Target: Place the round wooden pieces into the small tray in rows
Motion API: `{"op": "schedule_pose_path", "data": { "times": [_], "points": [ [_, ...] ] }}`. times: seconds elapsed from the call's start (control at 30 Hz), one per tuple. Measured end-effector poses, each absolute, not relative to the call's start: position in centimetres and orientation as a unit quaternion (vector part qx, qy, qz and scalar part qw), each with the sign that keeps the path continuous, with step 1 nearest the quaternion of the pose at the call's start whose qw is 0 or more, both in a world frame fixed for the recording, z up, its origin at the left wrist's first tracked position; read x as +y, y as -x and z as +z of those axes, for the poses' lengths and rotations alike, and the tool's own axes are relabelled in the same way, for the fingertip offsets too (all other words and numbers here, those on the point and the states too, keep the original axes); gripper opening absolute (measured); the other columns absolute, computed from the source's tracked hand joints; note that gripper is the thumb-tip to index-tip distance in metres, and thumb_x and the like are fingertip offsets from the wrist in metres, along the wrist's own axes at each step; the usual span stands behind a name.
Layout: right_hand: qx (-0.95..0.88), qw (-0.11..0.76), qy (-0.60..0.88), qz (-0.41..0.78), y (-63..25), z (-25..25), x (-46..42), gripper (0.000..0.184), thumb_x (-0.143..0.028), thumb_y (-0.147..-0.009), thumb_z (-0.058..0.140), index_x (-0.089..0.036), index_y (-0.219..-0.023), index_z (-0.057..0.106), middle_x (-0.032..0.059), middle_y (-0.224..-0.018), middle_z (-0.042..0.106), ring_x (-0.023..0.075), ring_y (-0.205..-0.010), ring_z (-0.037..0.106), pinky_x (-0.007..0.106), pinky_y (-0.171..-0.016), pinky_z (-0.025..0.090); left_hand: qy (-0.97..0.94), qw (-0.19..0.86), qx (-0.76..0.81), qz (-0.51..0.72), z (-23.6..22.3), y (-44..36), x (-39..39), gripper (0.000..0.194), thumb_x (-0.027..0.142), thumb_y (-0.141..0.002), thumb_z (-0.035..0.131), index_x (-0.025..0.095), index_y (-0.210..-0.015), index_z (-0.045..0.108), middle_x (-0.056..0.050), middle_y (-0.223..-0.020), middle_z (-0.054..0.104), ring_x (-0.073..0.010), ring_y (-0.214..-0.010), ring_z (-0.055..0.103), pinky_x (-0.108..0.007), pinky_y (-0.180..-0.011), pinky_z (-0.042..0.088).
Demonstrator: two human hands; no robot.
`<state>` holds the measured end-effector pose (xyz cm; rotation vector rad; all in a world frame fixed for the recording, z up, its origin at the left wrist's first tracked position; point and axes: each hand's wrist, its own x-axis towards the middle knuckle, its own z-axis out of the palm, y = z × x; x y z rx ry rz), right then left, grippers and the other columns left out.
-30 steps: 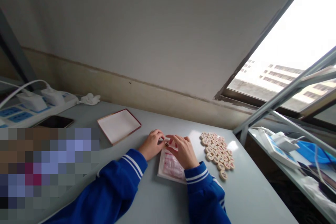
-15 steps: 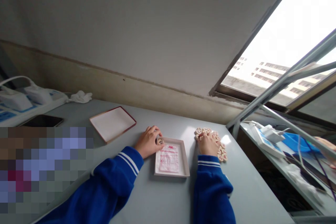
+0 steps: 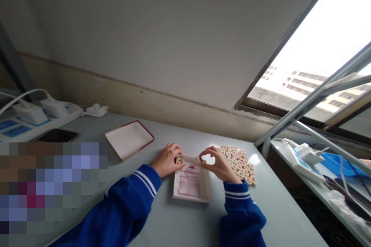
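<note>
An open shallow white box (image 3: 206, 192) lies in front of me, with a folded paper printed in pink and red (image 3: 189, 182) inside. At its far left corner, my left hand (image 3: 167, 161) curls its thumb and fingers around a round wooden Chinese chess piece (image 3: 180, 159) with a dark character. Whether more pieces sit behind that one is hidden. Over the box's far right corner, my right hand (image 3: 219, 165) pinches another chess piece (image 3: 199, 159) between thumb and forefinger. Right of that hand, several chess pieces (image 3: 240, 165) lie flat in a tight group, many marked red.
The box lid (image 3: 129, 139) lies inside up at the left. Behind it are a phone (image 3: 56, 136), a power strip (image 3: 65, 111) with chargers and a crumpled white item (image 3: 97, 110). A metal bar (image 3: 285, 117) rises at the table's right edge, beside another desk.
My right hand has moved left from the group of chess pieces to the box, carrying one piece. My left hand stays at the box's corner. The camera view has shifted slightly.
</note>
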<state>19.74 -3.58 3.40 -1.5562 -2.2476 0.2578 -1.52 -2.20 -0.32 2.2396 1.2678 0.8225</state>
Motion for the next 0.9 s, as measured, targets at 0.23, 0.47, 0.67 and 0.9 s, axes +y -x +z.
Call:
{"op": "schedule_pose_path", "data": {
  "times": [0.23,0.47,0.67,0.9],
  "points": [
    [-0.831,0.121,0.541,0.042,-15.7,3.0,-4.3,0.017,-0.024,-0.069,0.071,-0.023,-0.084,0.062,-0.0009,-0.079,0.058,0.0173,-0.080,0.051,0.029,-0.069,0.031,-0.813,0.242,0.462,0.260,-0.1,1.6,-2.4,0.029,0.035,-0.079,0.049,0.020,-0.100,0.061,-0.005,-0.110,0.053,-0.0203,-0.103,0.046,-0.034,-0.093,0.035],
    [-0.818,0.168,0.546,0.062,-17.3,3.1,-3.8,0.025,-0.021,-0.075,0.064,-0.025,-0.098,0.057,-0.0038,-0.077,0.061,0.0143,-0.073,0.053,0.028,-0.072,0.031,-0.805,0.232,0.484,0.255,-0.2,1.1,-3.0,0.048,0.052,-0.081,0.038,0.024,-0.120,0.045,-0.007,-0.119,0.044,-0.0230,-0.111,0.041,-0.040,-0.094,0.033],
    [-0.641,0.139,0.737,-0.163,-21.8,1.8,-2.3,0.024,-0.023,-0.080,0.054,-0.022,-0.103,0.059,0.0059,-0.112,0.053,0.0254,-0.104,0.041,0.038,-0.082,0.028,-0.806,0.224,0.490,0.247,0.0,1.0,-3.1,0.034,0.047,-0.078,0.047,0.024,-0.101,0.057,-0.006,-0.115,0.045,-0.0232,-0.108,0.043,-0.040,-0.093,0.034],
    [-0.640,0.085,0.752,-0.135,-22.5,0.6,-1.5,0.019,-0.020,-0.084,0.046,-0.023,-0.092,0.063,0.0038,-0.107,0.056,0.0224,-0.101,0.042,0.039,-0.084,0.025,-0.813,0.215,0.480,0.251,0.2,1.0,-3.3,0.048,0.037,-0.073,0.056,0.024,-0.118,0.044,-0.006,-0.115,0.044,-0.0235,-0.107,0.042,-0.040,-0.091,0.035]
  ]
}}
